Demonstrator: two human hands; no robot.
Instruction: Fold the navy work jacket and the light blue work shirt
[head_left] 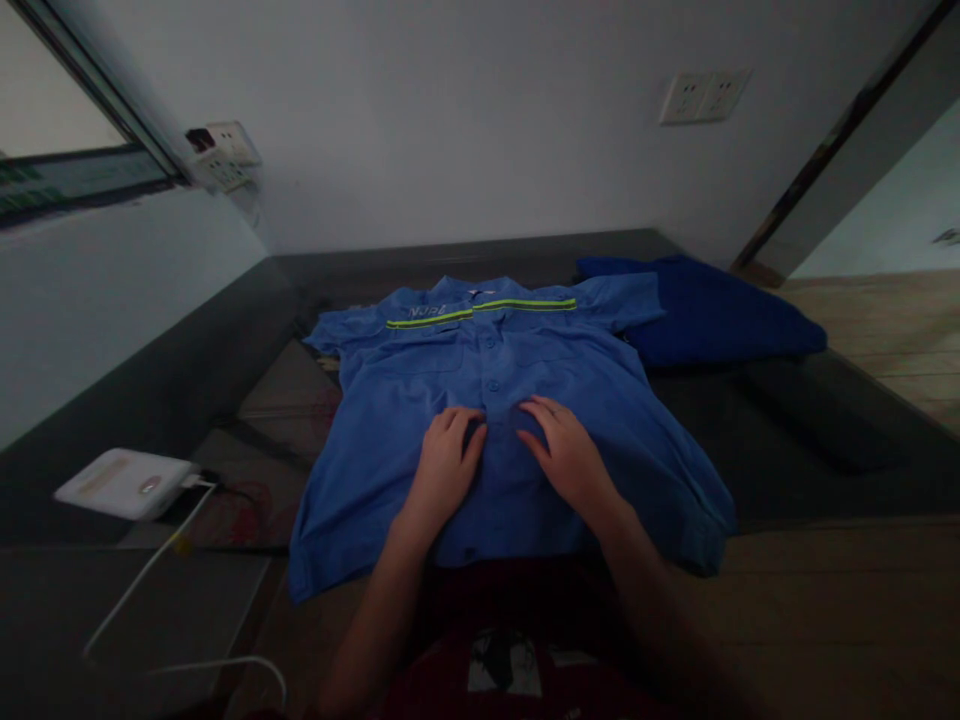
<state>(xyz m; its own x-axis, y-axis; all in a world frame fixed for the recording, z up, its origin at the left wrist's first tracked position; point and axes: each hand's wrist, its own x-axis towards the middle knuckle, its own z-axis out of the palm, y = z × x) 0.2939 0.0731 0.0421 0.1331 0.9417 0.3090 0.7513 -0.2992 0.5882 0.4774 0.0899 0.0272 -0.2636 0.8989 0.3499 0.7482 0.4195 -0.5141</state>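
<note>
A blue short-sleeved button-up shirt (525, 360) lies spread front side up, its collar away from me. Across its chest run yellow-green stripes, with white lettering above the left one. My left hand (448, 450) rests on the shirt just left of the button placket, fingers curved and thumb tip close to the index fingertip, with no cloth visibly gripped. On the other side of the placket, my right hand (562, 450) touches the shirt with fingers bent and thumb apart.
A darker blue folded cloth (727, 310) lies beyond the shirt's right sleeve. At left sits a white power bank (127, 483) with a white cable (150, 590) trailing toward me. The dark tabletop (787, 430) meets a wall with sockets (705, 97).
</note>
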